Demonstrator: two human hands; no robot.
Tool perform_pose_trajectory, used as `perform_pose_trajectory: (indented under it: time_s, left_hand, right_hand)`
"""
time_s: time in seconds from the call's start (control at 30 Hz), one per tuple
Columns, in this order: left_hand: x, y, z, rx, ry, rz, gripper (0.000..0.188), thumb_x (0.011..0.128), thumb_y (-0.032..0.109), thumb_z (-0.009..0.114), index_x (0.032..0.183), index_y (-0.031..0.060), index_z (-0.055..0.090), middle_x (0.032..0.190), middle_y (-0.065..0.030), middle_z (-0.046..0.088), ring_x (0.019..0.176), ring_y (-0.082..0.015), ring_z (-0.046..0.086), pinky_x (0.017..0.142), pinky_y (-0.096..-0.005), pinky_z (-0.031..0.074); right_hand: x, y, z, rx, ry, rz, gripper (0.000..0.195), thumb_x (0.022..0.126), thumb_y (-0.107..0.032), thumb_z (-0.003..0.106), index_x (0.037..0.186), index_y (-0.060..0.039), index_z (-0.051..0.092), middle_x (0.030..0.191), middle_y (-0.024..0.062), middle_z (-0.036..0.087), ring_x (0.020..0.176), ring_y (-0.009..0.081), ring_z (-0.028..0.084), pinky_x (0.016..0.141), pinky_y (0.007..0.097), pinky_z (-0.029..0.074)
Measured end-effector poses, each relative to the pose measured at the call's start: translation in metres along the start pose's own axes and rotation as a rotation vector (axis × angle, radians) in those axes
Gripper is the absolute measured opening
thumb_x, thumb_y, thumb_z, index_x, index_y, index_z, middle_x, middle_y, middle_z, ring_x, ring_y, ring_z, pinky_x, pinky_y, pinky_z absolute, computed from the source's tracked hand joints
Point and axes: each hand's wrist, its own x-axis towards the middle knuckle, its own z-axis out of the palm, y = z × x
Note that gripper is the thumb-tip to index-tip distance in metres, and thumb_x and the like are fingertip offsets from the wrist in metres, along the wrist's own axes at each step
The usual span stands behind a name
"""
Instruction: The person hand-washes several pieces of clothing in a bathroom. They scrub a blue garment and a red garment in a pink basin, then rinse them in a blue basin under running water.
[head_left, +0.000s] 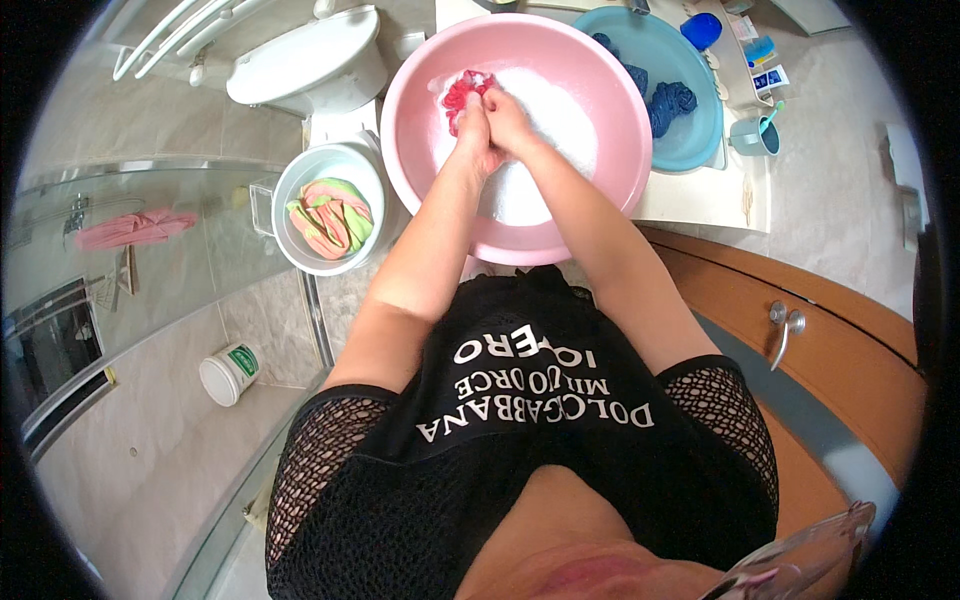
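A large pink plastic basin sits before me with foamy, whitish water in its bottom. Over its left half my left hand and my right hand are pressed together on a bunched, wet red cloth. Crumpled folds of the cloth stick out beyond my fingers, with white suds on them. The rest of it is hidden in my grasp.
Right of the pink basin, a blue basin holds dark blue cloth. At left, a pale bucket contains green-and-pink cloth, near a white toilet. A cup with a toothbrush stands at right, above a wooden door.
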Motion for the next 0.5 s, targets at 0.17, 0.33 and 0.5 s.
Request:
perform_pose_trajectory:
  time_s: [0.17, 0.33, 0.5]
  left_hand:
    - [0.012, 0.019, -0.024, -0.164, -0.097, 0.042, 0.057, 0.097, 0.054, 0.029, 0.102, 0.0065, 0.061, 0.094, -0.0149, 0.065, 0.090, -0.0294, 0.063, 0.086, -0.0453, 0.051]
    - [0.044, 0.008, -0.036, -0.203, -0.286, 0.003, 0.045, 0.098, 0.042, 0.037, 0.103, 0.0030, 0.059, 0.089, -0.0141, 0.064, 0.085, -0.0287, 0.063, 0.073, -0.0417, 0.055]
    - [0.013, 0.006, 0.003, -0.061, 0.067, 0.096, 0.036, 0.103, 0.029, 0.032, 0.118, 0.0008, 0.048, 0.109, -0.0171, 0.060, 0.087, -0.0303, 0.064, 0.079, -0.0453, 0.055]
  right_hand:
    - [-0.055, -0.049, -0.009, 0.077, -0.128, -0.179, 0.030, 0.077, -0.021, 0.069, 0.067, -0.0032, 0.046, 0.065, 0.0091, 0.052, 0.058, 0.0193, 0.045, 0.058, 0.0360, 0.040]
    - [-0.078, -0.059, -0.013, -0.117, 0.034, -0.252, 0.025, 0.075, -0.025, 0.070, 0.071, -0.0039, 0.056, 0.073, 0.0171, 0.062, 0.068, 0.0330, 0.061, 0.063, 0.0431, 0.048]
    - [-0.045, -0.023, -0.028, -0.327, 0.319, -0.248, 0.022, 0.077, -0.027, 0.064, 0.077, -0.0049, 0.061, 0.078, 0.0209, 0.064, 0.074, 0.0402, 0.062, 0.068, 0.0449, 0.050]
